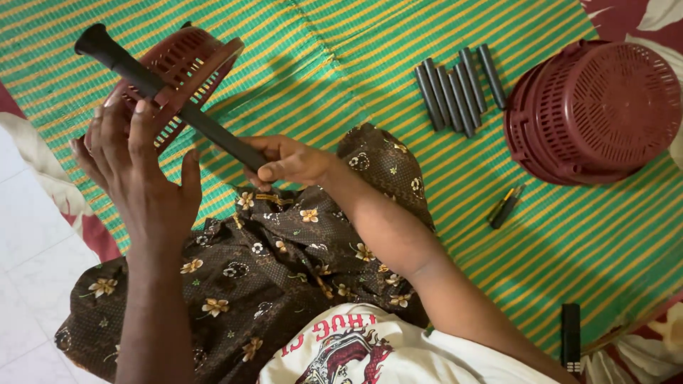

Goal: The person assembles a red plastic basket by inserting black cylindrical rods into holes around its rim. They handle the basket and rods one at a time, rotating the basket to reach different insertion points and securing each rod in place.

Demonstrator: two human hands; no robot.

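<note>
Left hand [139, 167] cups a maroon slotted basket [186, 67], fingers spread; right hand [288, 160] pinches a black handle [163, 96] — seemingly laid across the basket — above a striped mat [341, 57].

red baskets: 2 [181, 71] [594, 110] | loose black tubes in a row: 6 [459, 89] | long black handle: 1 [163, 96]

Maroon baskets [594, 110], black handle [171, 103], green-and-yellow striped mat [341, 50], brown floral cloth [284, 270].
</note>
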